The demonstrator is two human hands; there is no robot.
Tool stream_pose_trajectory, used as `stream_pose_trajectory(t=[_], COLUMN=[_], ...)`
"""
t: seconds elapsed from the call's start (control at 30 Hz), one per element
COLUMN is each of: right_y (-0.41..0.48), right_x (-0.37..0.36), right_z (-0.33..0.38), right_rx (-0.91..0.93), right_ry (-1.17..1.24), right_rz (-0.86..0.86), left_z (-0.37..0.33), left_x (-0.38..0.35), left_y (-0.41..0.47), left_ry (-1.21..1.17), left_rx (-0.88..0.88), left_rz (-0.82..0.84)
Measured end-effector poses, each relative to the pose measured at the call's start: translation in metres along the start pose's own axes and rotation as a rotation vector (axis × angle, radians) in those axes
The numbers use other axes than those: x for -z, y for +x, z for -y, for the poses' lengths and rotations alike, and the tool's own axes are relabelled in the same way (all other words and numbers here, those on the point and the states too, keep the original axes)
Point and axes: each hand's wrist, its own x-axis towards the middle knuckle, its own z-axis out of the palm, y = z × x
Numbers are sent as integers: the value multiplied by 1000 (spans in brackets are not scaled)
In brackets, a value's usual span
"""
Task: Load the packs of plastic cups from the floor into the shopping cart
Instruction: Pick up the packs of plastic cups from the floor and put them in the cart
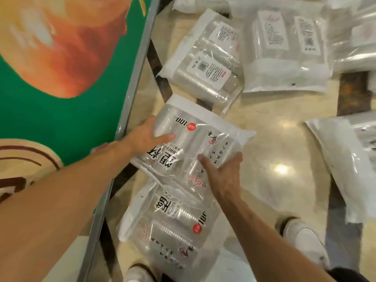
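A: Packs of cups first: where are the fingers on the one in hand?

B: The left hand lies on the pack at its left edge, thumb flat across the clear film, other fingers hidden beneath. The right hand clamps the near right corner, thumb on top, fingers curled under. That pack is held between both hands above the floor, just beside the metal edge of what looks like the cart.

A: How will it handle?

B: Light, I'd judge, but soft and slippery; the film creases and the stacked cups inside could crush. Holding opposite edges, palms under, seems safest.

A: And the rest?

B: A second pack lies on the floor directly below, between white shoes; several more lie further out.
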Motion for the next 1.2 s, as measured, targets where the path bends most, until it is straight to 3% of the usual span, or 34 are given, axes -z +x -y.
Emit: stream_pose_trajectory(t=[0.3,0.57,0.9,1.03,1.2], right_y=[-50,-184,-402,-503,-633], right_x=[64,241,414,414,369], right_z=[60,245,481,531,530], right_rx=[100,332,640,754,901], right_ry=[92,36,-138,-235,-382], right_rz=[-2,58,419,616,897], left_z=[-49,-172,-288,-279,-236], left_x=[55,165,308,317,265], left_y=[-76,-267,-606,-746,-913], left_ry=[-254,-452,-793,-927,-1040], left_rx=[34,36,114,237,520], left_rz=[-42,-191,-538,-744,-1036])
